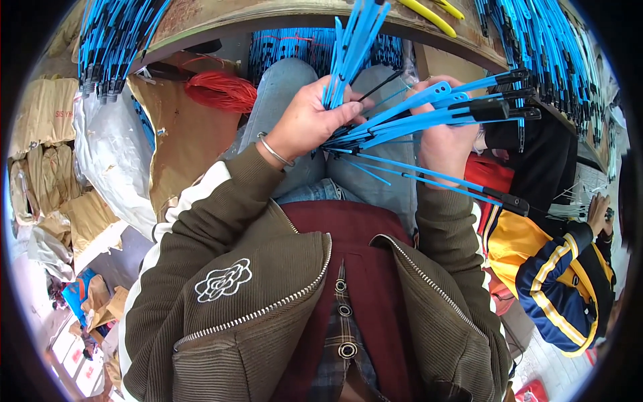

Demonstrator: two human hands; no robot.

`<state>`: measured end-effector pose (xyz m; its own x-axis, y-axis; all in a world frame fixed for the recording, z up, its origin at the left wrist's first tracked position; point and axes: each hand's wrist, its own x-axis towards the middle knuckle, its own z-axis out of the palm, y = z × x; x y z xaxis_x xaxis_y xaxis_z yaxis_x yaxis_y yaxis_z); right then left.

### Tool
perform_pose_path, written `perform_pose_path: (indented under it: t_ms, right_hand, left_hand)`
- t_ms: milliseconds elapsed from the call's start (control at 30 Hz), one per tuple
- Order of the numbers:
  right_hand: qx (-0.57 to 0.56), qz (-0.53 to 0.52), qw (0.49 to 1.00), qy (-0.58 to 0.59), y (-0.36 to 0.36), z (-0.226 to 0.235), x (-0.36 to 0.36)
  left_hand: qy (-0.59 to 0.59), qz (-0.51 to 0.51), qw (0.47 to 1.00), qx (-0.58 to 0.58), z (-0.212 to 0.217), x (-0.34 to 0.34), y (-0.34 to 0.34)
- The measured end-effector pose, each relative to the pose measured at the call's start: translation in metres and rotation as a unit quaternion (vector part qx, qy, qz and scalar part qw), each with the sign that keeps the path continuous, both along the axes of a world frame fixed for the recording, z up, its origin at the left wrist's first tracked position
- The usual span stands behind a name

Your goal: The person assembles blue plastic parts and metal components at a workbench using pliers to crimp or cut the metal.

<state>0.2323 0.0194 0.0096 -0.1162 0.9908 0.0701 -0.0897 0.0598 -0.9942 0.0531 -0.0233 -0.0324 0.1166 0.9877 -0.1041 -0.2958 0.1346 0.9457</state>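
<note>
Over my lap, my left hand (pixel 318 119) is closed round an upright bunch of thin blue strips (pixel 355 50) with black joints. A second bunch of blue strips (pixel 402 120) fans out to the right from beneath my left fingers, with black end caps (pixel 487 110). My right hand (pixel 445 147) is behind and under that fan, its fingers curled up around it and partly hidden by the strips. A few separate strips (pixel 429 177) slant down to the right across my right wrist. A thin black rod (pixel 382 86) pokes out near my left fingertips.
The wooden bench edge (pixel 281 25) curves ahead, bearing a yellow-handled tool (pixel 429 15). Piles of blue strips hang over it at left (pixel 120 40) and right (pixel 542 60). Red cord (pixel 221 92) lies by a cardboard box (pixel 191 144). A co-worker in a yellow-and-navy jacket (pixel 556 285) sits right.
</note>
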Motion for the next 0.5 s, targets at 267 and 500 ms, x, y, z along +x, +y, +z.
perform_pose_path:
  t_ms: [267, 500]
  right_hand:
    - [0.008, -0.037, 0.999, -0.016, -0.002, 0.003, -0.004]
    - [0.003, -0.062, 0.998, -0.031, -0.006, 0.007, -0.006]
  left_hand:
    - [0.045, 0.026, 0.998, 0.026, -0.005, 0.006, -0.005]
    - [0.055, 0.040, 0.997, 0.048, -0.011, 0.008, -0.010]
